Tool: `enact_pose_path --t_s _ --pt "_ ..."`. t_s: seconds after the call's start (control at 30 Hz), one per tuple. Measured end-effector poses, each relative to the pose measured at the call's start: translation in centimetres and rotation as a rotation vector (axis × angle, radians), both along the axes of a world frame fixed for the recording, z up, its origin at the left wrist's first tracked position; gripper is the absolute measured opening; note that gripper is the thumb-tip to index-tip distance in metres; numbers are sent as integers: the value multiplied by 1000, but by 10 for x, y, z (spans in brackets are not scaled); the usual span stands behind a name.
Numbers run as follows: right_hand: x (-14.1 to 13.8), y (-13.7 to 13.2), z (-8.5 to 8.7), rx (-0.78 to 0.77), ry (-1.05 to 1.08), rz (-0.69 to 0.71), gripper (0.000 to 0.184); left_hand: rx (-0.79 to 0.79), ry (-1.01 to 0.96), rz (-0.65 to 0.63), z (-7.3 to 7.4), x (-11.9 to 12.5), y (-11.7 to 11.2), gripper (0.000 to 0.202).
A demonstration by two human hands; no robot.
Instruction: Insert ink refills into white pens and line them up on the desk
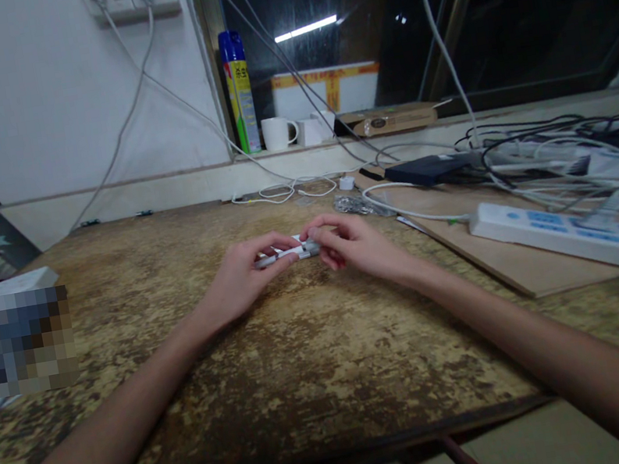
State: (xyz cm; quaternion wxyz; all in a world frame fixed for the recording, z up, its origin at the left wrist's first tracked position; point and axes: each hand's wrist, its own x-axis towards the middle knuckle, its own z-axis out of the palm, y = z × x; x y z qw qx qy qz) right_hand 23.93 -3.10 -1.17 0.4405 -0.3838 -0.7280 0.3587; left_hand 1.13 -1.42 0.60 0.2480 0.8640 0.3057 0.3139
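Note:
A small, slim white-and-grey stick-like thing [289, 252] is held level over the middle of the worn wooden table [286, 378]; its exact kind I cannot make out. My left hand [239, 274] pinches its left part between thumb and fingers. At the right end, the thumb and fingers of my right hand [360, 246] are closed on the greyish part. Fingers cover portions of the thing. Just behind my right hand lies a clear plastic bag [353, 203] with small shiny contents.
At right, a white power strip [576, 231] lies on a brown board [465, 237], near a dark flat box [427, 170] and tangled cables [534, 155]. A spray can [240, 97], a white mug [276, 134] and a flattened cardboard box [386, 121] line the sill.

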Motion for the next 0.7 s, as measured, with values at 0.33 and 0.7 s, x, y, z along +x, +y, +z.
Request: enact_pose_path --t_s 0.33,0.7 --pt "0 -1 2 8 -26 -13 24 -12 8 0 1 0 -1 26" --pt "0 0 3 8 -1 13 21 8 5 -2 1 0 0 25"
